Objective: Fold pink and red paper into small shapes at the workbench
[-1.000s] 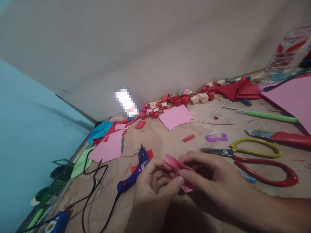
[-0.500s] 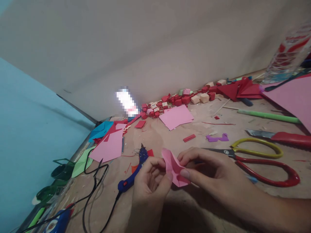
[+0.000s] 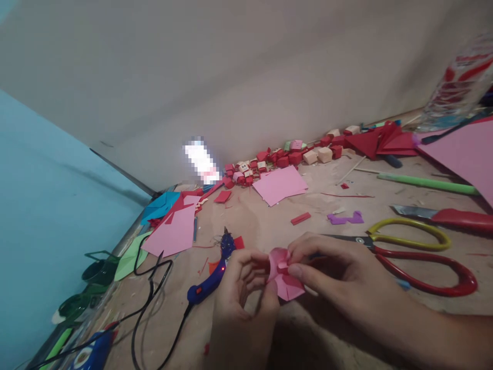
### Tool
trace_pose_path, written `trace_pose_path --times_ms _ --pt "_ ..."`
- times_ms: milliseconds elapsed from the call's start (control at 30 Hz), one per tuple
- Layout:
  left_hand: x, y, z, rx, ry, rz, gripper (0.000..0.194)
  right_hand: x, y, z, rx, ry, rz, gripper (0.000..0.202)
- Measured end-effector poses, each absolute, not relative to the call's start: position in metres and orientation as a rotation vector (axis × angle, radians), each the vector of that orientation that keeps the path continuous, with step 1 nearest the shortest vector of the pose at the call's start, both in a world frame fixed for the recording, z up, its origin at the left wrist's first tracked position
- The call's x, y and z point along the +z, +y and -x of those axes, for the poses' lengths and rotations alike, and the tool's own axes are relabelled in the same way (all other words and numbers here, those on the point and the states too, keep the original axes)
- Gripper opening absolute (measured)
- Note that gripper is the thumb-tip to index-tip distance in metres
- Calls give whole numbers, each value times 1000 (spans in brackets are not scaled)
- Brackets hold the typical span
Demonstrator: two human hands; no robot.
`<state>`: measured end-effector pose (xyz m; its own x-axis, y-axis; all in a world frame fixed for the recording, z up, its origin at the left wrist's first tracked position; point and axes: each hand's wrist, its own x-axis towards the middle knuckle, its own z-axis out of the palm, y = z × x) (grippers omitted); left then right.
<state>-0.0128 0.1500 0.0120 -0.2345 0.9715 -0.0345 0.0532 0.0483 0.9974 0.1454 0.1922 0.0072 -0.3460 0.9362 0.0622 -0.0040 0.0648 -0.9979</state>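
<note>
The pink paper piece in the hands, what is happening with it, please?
A person holds a small pink paper piece between both hands, just above a cluttered wooden table. The left hand pinches its left side and the right hand its right side, fingertips pressing the folds together. A blue glue gun lies just left of the hands, and scissors with one yellow and one red handle lie to the right. Pink sheets and small paper cubes lie further back.
</note>
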Motion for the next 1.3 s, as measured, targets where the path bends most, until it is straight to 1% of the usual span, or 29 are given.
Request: trace_pose_path --times_ms 100,267,367,467,700,833,1000,1167,1300 --pt "13 150 13 1290 1470 -1135 23 4 191 -145 1433 -1451 1005 11" --pt "19 149 11 1185 1495 -1116 21 -2 189 -145 1503 -1382 1002 10" --pt "20 148 11 1152 1525 -1122 17 -1 190 -145 1521 -1394 1002 13" --pt "19 148 13 1165 1581 -1185 16 2 191 -144 1503 -1415 996 18" --pt "20 150 14 1200 1607 -1228 11 5 191 -147 1524 -1428 951 19" --pt "20 151 12 1245 1555 -1126 14 4 190 -145 1538 -1379 961 15" --pt "19 150 12 1256 1542 -1118 15 3 191 -141 1641 -1340 903 14" --pt "21 148 11 1229 1543 -1217 6 -2 190 -141 1658 -1242 953 20" --pt "20 149 15 1224 1572 -1336 2 -2 191 -142 1661 -1272 969 20"
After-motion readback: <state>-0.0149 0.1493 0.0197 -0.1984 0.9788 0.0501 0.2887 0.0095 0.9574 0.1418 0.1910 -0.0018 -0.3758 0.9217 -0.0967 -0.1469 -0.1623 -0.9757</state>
